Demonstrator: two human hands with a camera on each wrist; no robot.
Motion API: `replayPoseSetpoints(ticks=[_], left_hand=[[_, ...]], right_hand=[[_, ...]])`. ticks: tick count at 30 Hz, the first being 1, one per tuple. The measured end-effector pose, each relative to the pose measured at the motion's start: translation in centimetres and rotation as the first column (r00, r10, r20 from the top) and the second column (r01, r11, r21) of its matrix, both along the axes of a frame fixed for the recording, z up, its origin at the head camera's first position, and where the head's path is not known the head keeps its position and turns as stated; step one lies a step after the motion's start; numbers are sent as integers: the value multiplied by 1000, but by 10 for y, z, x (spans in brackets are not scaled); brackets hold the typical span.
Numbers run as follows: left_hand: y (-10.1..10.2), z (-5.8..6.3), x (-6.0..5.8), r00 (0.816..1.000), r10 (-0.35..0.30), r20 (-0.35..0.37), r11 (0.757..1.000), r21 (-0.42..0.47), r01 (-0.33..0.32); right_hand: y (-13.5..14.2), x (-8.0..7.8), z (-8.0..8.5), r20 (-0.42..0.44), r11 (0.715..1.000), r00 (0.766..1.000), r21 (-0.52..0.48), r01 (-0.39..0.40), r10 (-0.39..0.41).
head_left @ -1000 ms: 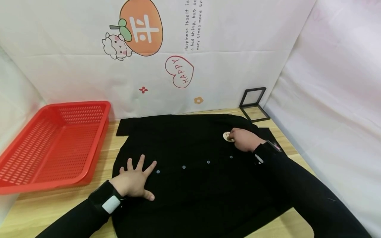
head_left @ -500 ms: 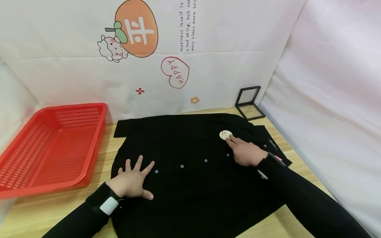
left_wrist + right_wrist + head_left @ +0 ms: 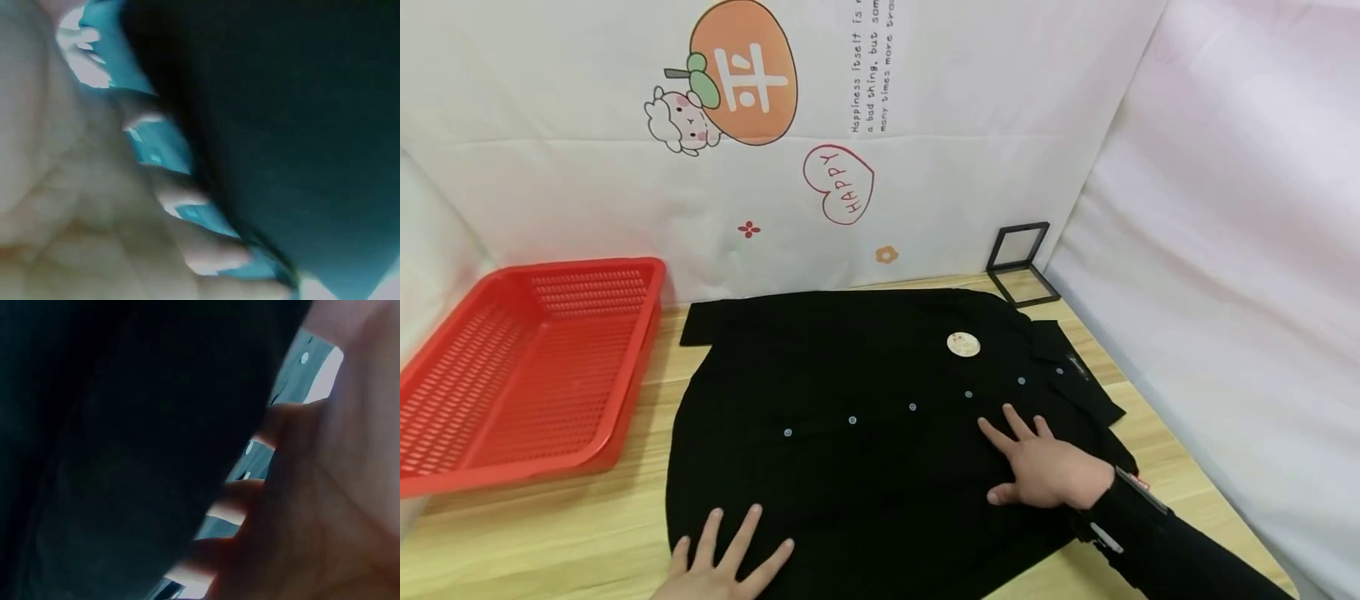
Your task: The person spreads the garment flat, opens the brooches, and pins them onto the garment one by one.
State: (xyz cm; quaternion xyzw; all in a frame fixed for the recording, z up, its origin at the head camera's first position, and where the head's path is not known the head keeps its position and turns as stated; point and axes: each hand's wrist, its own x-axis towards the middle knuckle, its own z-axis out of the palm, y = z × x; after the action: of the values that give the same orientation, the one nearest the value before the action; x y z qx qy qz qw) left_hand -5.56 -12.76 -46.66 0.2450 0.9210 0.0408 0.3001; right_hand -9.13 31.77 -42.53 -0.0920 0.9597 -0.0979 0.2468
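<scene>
A black button-up shirt (image 3: pixel 850 358) lies spread on its side across the table, its row of pale buttons running left to right. On it, near the collar end, lies a round cream badge (image 3: pixel 964 344) with a small printed pattern. My right hand (image 3: pixel 1048 467) is spread with straight fingers over the shirt, below the buttons. Down at the shirt's lower left, my left hand (image 3: pixel 718 567) has its fingers splayed, and its wrist is cut off by the frame. Both wrist views show a palm close up, with dark cloth filling much of each picture.
A red plastic basket (image 3: pixel 651 350) stands at the left of the wooden table (image 3: pixel 527 533). At the back right corner is a black hinged frame (image 3: pixel 1026 283), one half upright. A white printed cloth (image 3: pixel 955 167) hangs behind, and another white cloth (image 3: pixel 1240 250) hangs at the right.
My right hand has let go of the badge, which stays on the shirt, and has moved toward me with its fingers spread. The left hand has slid down toward the near edge.
</scene>
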Motion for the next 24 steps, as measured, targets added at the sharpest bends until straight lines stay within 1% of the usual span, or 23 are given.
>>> replayPoseSetpoints(ticks=[1, 3, 5, 6, 9, 11, 12, 13, 14, 15, 16, 17, 18, 19, 20, 21, 22, 23, 24], left_hand=[[-4, -4, 1, 1000, 12, 10, 1000, -11, -12], [-11, -8, 0, 1000, 19, 5, 1000, -24, -19], [-15, -8, -2, 1000, 9, 7, 1000, -13, -9], [-16, -7, -3, 1000, -6, 5, 1000, -4, 6], [-18, 2, -9, 999, -50, 6, 998, 30, 49], [-19, 13, -16, 997, -82, -6, 994, 74, 82], [-19, 20, -19, 996, -86, -10, 991, 100, 86], [-19, 26, -22, 995, -88, -45, 988, 126, 93], [-19, 32, -25, 991, -82, -105, 984, 149, 98], [-17, 37, -29, 981, -70, -183, 979, 175, 103], [-16, 42, -32, 961, -49, -272, 975, 196, 105], [-14, 45, -35, 932, -18, -362, 971, 217, 104], [-11, 47, -38, 891, 18, -454, 969, 228, 96], [-9, 48, -40, 841, 52, -538, 968, 233, 89], [-6, 49, -44, 800, 84, -594, 968, 238, 76], [-2, 48, -47, 764, 105, -637, 968, 240, 67], [1, 48, -51, 741, 122, -660, 969, 241, 55], [5, 47, -54, 728, 140, -671, 968, 246, 40], [9, 46, -57, 723, 157, -673, 968, 248, 21]], right_hand=[[-1, 0, -2, -4, 1000, 1000, -7, 3, -3], [-3, -1, -5, -4, 1000, 1000, -13, 12, -12], [-4, -2, -6, 1, 1000, 1000, -10, 20, -20], [-5, -3, -5, 5, 1000, 1000, -8, 23, -23], [-4, -5, 0, 17, 999, 999, -20, 29, -29], [0, -10, 6, 10, 998, 999, -35, 43, -42], [3, -12, 8, -4, 997, 999, -49, 51, -51], [6, -14, 11, -25, 997, 998, -57, 60, -62], [9, -16, 13, -64, 995, 995, -67, 69, -73], [13, -17, 14, -118, 994, 989, -76, 76, -85], [17, -18, 15, -188, 994, 978, -76, 82, -95], [21, -19, 14, -267, 993, 958, -76, 91, -108], [25, -19, 13, -349, 992, 929, -77, 104, -124], [28, -19, 11, -434, 990, 890, -77, 117, -139], [31, -19, 8, -516, 987, 841, -89, 136, -162], [33, -19, 5, -584, 982, 790, -103, 159, -189], [35, -18, 2, -635, 976, 741, -122, 182, -218], [36, -17, 0, -671, 968, 699, -149, 203, -250], [36, -16, -3, -694, 959, 663, -174, 222, -279]])
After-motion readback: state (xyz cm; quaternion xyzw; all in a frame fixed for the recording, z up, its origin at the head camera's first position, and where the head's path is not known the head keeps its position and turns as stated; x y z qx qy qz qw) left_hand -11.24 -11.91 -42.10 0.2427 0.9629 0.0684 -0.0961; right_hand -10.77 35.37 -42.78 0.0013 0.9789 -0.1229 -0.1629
